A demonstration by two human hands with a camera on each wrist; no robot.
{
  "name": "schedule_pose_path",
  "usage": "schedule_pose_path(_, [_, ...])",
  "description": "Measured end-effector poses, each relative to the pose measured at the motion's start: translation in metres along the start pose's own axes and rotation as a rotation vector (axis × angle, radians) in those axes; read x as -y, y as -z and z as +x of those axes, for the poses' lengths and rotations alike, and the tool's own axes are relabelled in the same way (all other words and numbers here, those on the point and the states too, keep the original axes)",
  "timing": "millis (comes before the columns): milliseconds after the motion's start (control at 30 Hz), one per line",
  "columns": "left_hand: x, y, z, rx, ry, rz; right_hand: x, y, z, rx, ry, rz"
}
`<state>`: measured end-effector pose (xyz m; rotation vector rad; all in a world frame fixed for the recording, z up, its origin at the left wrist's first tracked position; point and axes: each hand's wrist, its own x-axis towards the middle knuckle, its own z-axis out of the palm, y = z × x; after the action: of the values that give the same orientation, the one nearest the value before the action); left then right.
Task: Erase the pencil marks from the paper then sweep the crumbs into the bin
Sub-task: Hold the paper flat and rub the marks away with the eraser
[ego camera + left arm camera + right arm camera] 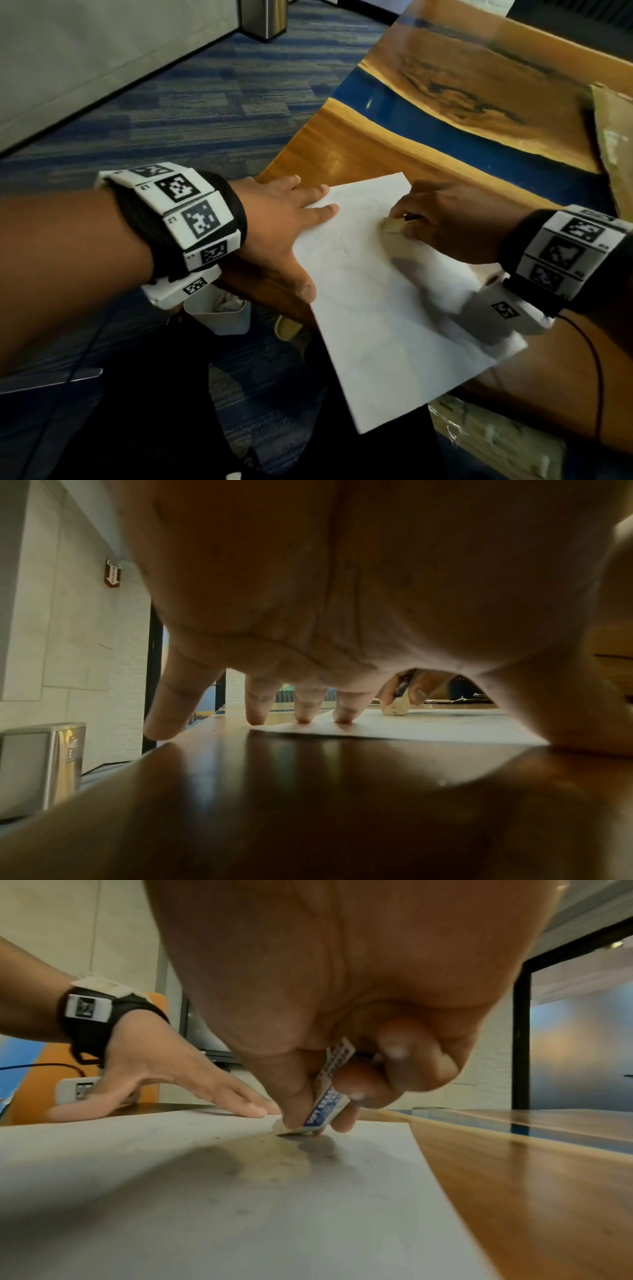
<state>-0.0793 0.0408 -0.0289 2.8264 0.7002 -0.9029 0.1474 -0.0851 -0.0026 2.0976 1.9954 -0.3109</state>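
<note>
On the wooden table [359,150], the left hand [274,219] is lying flat, pinning the paper [387,329], while the right hand [448,222] is pinching the eraser [320,1114], best rubbed lightly away from that anchoring palm.

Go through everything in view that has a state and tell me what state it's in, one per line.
paper: flat on the table, near corner hanging over the edge
eraser: sleeved, bare tip pressed on the paper
left hand: spread flat, fingertips pinning the paper's edge
right hand: pinching the eraser
table: glossy wood, bearing the paper
</note>
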Motion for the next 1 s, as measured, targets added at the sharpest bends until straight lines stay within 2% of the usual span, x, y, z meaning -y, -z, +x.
schedule_pose_path(100, [-0.001,0.001,0.001,0.014,0.013,-0.012,0.005,0.000,-0.001,-0.050,-0.033,-0.043])
schedule_pose_path(267, [-0.005,0.007,0.002,0.038,0.017,-0.062,0.032,-0.003,-0.013,-0.008,0.075,-0.077])
schedule_pose_path(467, [-0.001,0.008,0.000,0.057,0.018,-0.137,0.024,-0.002,-0.013,-0.015,0.005,-0.060])
schedule_pose_path(533, [0.000,0.003,-0.002,0.020,0.024,-0.137,0.025,-0.004,-0.015,-0.023,-0.010,-0.071])
schedule_pose_path(733, [-0.014,-0.010,-0.008,-0.202,0.039,0.012,0.029,-0.007,-0.018,-0.033,-0.057,-0.056])
schedule_pose_path(867, [-0.023,-0.009,-0.009,-0.220,0.072,0.019,0.028,-0.007,-0.017,-0.030,-0.080,-0.034])
schedule_pose_path(1000, [-0.029,-0.010,-0.005,-0.173,0.080,-0.030,0.026,-0.003,-0.015,-0.013,-0.095,-0.024])
